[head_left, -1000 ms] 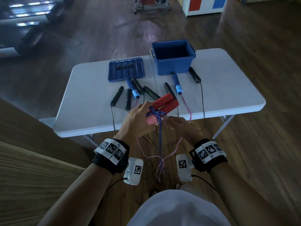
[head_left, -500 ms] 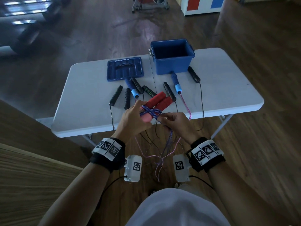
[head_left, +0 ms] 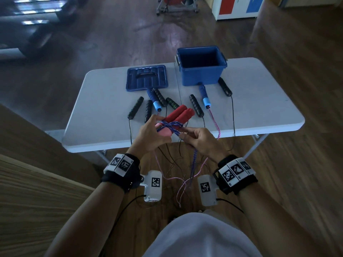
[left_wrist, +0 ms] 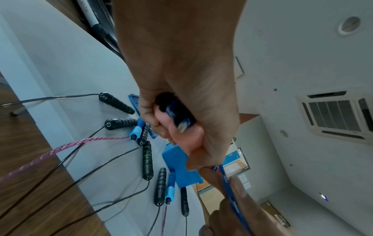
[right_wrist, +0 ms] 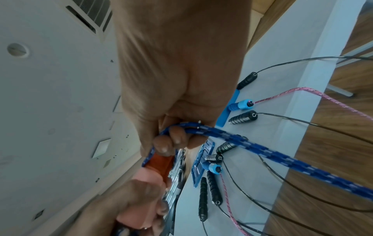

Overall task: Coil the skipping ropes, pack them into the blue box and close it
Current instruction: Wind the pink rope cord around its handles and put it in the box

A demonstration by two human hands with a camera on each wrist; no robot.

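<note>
Blue braided rope (head_left: pixel 194 160) hangs loose between the wrists toward the floor, so the first coil is only begun. Just above, the right hand (head_left: pixel 201 140) pinches that rope between curled fingers and leads it round the pair of red handles (head_left: pixel 181 115), which the left hand (head_left: pixel 150 135) grips together at their pink ends; a few turns already lie across them. Beyond the hands, on the white table (head_left: pixel 104 101), the black-handled ropes (head_left: pixel 135 107) and the pink rope with blue handles (head_left: pixel 205 96) lie uncoiled, their cords trailing over the near edge. Farther back the lid (head_left: pixel 147 77) lies flat beside the blue box (head_left: pixel 201 66), which stands open and looks empty. By my reading nearly all the work is left: every rope, the packing, the closing.
</note>
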